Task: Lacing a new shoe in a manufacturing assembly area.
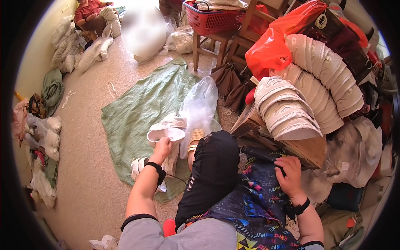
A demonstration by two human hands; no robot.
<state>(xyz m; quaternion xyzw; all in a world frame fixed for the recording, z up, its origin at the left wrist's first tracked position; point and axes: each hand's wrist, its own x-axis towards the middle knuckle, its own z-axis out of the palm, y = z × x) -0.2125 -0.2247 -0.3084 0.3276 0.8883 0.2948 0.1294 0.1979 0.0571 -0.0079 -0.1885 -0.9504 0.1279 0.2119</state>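
One white shoe upper point(171, 134) gripped by its near rim in left hand point(163, 150), fingers closed over the edge, opening turned up. Held above green sheet point(133, 112) spread on speckled floor point(83, 137), just left of yellow sandal point(196, 134). More white uppers point(171, 160) close below; cannot tell whether nested with the gripped one. Clear plastic bag point(199, 100) just beyond, crumpled, over the sheet. Right hand point(289, 175) well apart from all that: fingers loosely curled, at the edge of dark patterned apron point(260, 187), close to rough wooden block point(310, 152). Cannot tell whether any cloth is pinched. Above the block, cream shoe uppers point(287, 108) nested in a curved stack; two longer stacks point(329, 71) behind, to the right. Red plastic bag point(271, 48) beside them. Farther off, red basket point(212, 23) on wooden stool point(196, 52). At upper left, seated person in red point(88, 10) near pale bundles point(91, 54).
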